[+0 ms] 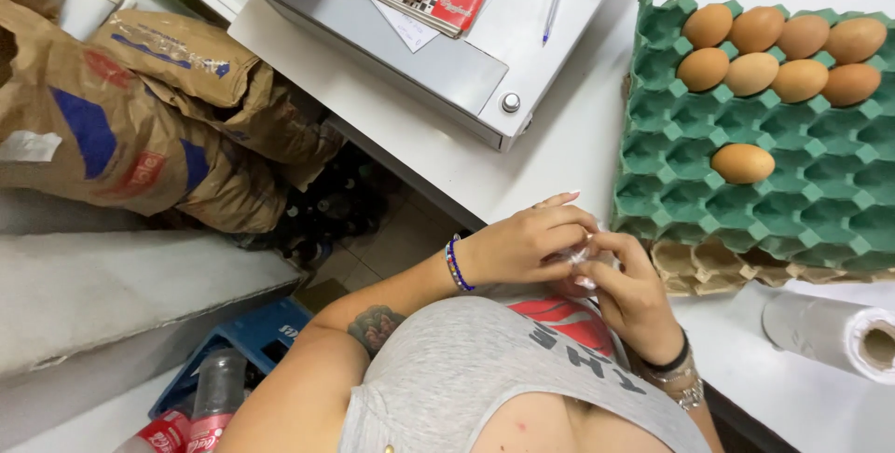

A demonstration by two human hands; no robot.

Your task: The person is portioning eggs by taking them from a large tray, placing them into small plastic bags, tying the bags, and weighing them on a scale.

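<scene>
Clear plastic bag [580,255], pinched by both hands' fingers [559,229]

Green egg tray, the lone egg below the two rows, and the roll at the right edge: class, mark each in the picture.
green egg tray [820,201]: head view, on a bare empty cup.
lone egg [742,163]: head view, middle of its shell.
roll [830,330]: head view, on its outer wrap.

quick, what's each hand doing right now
Left hand: fingers pinched on a small clear plastic piece.
Right hand: pinched on the same plastic piece.
</scene>
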